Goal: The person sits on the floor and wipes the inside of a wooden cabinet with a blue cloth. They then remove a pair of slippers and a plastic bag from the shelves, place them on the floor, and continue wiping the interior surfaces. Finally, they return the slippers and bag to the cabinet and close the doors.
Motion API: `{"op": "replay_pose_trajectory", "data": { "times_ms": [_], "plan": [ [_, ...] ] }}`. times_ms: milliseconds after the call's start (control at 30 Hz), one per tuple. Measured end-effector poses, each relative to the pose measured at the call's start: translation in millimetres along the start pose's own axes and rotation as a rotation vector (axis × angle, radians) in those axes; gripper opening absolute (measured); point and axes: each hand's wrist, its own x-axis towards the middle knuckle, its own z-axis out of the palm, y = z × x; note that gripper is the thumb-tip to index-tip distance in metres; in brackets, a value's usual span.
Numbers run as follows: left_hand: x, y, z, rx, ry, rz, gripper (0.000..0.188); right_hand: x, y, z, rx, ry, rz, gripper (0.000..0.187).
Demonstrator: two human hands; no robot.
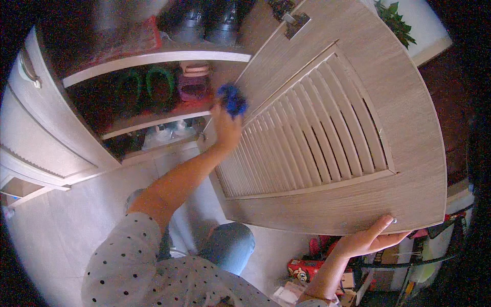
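Observation:
My left hand (226,125) reaches up to the hinge side of an opened cabinet door. Its fingers close around a crumpled, dark blue cloth (233,100), blurred by motion, so whether it touches the door cannot be told. The pale wood-grain cabinet door (327,210) has a louvered panel (312,128) in its middle. At the door's lower outer edge, my right hand (368,239) grips it, thumb against the face and fingers partly behind the edge.
Behind the door, the cabinet shelves (163,56) hold dark boots (207,25), green slippers (160,82) and pink slippers (193,84). Another cabinet door (46,123) stands at the left. Boxes and a red package (305,268) lie on the floor, lower right; a plant (396,23) is at upper right.

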Motion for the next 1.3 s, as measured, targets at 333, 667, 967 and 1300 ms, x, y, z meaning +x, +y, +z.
{"op": "replay_pose_trajectory", "data": {
  "times_ms": [333,667,967,1300],
  "plan": [
    [-35.6,8.8,-21.9,-0.033,-0.241,-0.088,0.026,-3.7,1.9,5.7,-0.038,0.003,-0.025,0.057],
    [-1.0,54.9,-51.3,-0.309,-0.073,-0.062,0.037,-11.9,-7.8,1.7,-0.103,0.075,0.003,0.055],
    [-123.0,-142.3,3.0,-0.118,-0.178,-0.636,0.025,1.7,-18.2,18.6,-0.161,0.072,-0.004,0.062],
    [-68.4,-219.4,40.7,0.358,-0.454,-0.218,0.036,-10.5,-12.4,16.8,-0.287,0.037,-0.084,0.055]
  ]
}}
